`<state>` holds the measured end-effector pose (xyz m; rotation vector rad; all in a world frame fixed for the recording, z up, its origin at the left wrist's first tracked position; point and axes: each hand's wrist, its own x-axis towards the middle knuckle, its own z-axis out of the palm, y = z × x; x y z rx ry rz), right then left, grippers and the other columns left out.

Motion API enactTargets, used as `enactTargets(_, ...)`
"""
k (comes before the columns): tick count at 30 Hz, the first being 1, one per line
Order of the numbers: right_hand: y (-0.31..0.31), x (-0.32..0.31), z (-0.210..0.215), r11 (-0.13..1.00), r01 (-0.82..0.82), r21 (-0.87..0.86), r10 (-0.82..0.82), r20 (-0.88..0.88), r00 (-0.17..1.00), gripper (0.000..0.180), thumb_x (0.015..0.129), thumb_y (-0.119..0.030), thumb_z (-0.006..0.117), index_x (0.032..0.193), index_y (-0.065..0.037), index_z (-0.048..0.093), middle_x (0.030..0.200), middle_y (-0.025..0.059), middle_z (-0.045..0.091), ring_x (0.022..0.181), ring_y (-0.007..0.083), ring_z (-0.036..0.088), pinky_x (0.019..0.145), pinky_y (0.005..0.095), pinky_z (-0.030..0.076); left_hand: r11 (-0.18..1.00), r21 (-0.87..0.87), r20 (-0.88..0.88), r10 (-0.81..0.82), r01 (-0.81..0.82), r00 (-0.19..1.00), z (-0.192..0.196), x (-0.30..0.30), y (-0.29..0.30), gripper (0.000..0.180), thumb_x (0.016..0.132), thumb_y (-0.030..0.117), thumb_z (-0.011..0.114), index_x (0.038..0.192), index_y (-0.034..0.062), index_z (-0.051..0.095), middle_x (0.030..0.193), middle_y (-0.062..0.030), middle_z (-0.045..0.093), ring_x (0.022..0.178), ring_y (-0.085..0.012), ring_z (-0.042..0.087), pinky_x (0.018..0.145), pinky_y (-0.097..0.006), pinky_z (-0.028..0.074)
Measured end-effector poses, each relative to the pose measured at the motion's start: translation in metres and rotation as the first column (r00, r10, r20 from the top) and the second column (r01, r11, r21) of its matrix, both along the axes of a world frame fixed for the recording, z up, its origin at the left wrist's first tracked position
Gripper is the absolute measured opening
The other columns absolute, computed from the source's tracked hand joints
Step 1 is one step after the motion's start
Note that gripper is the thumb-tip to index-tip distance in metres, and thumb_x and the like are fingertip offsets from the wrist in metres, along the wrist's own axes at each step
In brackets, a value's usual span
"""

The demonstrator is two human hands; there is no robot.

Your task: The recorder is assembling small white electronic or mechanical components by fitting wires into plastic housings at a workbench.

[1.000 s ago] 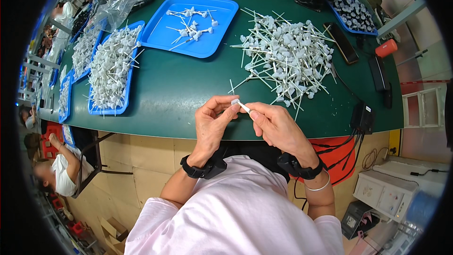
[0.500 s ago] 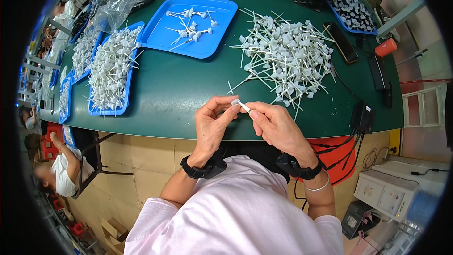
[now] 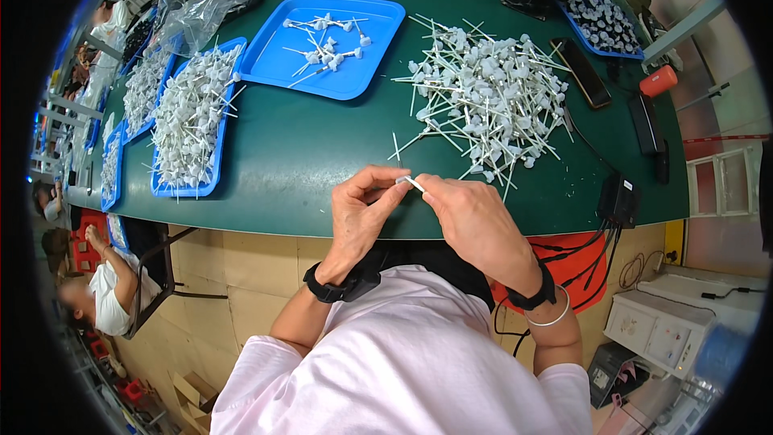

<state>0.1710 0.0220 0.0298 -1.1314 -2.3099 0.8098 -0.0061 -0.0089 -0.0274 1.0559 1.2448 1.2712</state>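
Close to the table's near edge my two hands meet over one small white stalked piece [image 3: 415, 184]. My left hand [image 3: 358, 208] is closed, with thumb and forefinger pinching the end of it. My right hand [image 3: 477, 216] is closed on the stalk side, its back turned up so that most of its fingers are hidden. A thin stem [image 3: 395, 147] sticks up just beyond my left fingertips. Past my right hand lies a heap of white stalked pieces [image 3: 491, 97] with pale, blocky heads.
A shallow blue tray [image 3: 270, 48] holds several similar pieces. Fuller blue trays [image 3: 216, 169] stand at the left. A phone [image 3: 581, 72], a red cylinder [image 3: 659, 80] and a black cable box [image 3: 617, 200] are at the right. A seated person [image 3: 121, 290] is at the far left.
My right hand has rolled over, knuckles up, and its wrist has shifted right. The white piece has turned slightly between my fingers. My left hand has barely moved.
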Motion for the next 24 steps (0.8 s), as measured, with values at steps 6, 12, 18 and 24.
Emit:
enactTargets(6, -0.006, -0.002, 0.017, 1.000, 0.009, 0.002, -0.009, 0.188, 0.982, 0.015, 0.090, -0.005, 0.054, 0.103, 0.003, 0.056, 0.078, 0.0193, 0.062, 0.065, 0.0364, 0.064, 0.056, 0.0449, 0.051, 0.995, -0.097, 0.197, 0.031, -0.011, 0.980, 0.002, 0.004, 0.003, 0.022, 0.086, 0.002, 0.069, 0.108, -0.0027, 0.066, 0.091, -0.0074, 0.070, 0.079, -0.0106, 0.065, 0.073, -0.023, 0.052)
enactTargets(12, -0.014, -0.002, 0.012, 0.996, 0.049, 0.076, -0.059, 0.127, 0.990, 0.020, 0.089, -0.004, 0.055, 0.108, 0.001, 0.055, 0.077, 0.0170, 0.061, 0.062, 0.0356, 0.064, 0.054, 0.0422, 0.051, 0.995, -0.095, 0.208, 0.044, -0.024, 0.977, 0.001, 0.001, 0.002, 0.023, 0.087, 0.004, 0.068, 0.109, -0.0027, 0.066, 0.091, -0.0080, 0.070, 0.081, -0.0118, 0.066, 0.073, -0.025, 0.053)
enactTargets(18, -0.018, -0.008, 0.003, 0.990, 0.089, 0.108, -0.104, 0.145, 0.984, 0.028, 0.087, -0.004, 0.057, 0.115, 0.000, 0.055, 0.080, 0.0155, 0.061, 0.061, 0.0334, 0.065, 0.053, 0.0412, 0.051, 0.997, -0.072, 0.201, 0.041, -0.027, 0.979, 0.001, 0.002, 0.001, 0.022, 0.087, 0.004, 0.068, 0.108, -0.0026, 0.065, 0.092, -0.0094, 0.070, 0.083, -0.0132, 0.067, 0.074, -0.025, 0.053)
enactTargets(24, -0.018, -0.009, 0.001, 0.988, 0.087, 0.128, -0.109, 0.175, 0.978, 0.032, 0.084, -0.001, 0.058, 0.115, 0.000, 0.054, 0.081, 0.0155, 0.060, 0.061, 0.0321, 0.065, 0.053, 0.0398, 0.052, 0.997, -0.073, 0.201, 0.038, -0.024, 0.979, 0.001, 0.003, 0.000, 0.022, 0.087, 0.005, 0.068, 0.108, -0.0026, 0.065, 0.093, -0.0097, 0.070, 0.084, -0.0141, 0.068, 0.074, -0.025, 0.053)
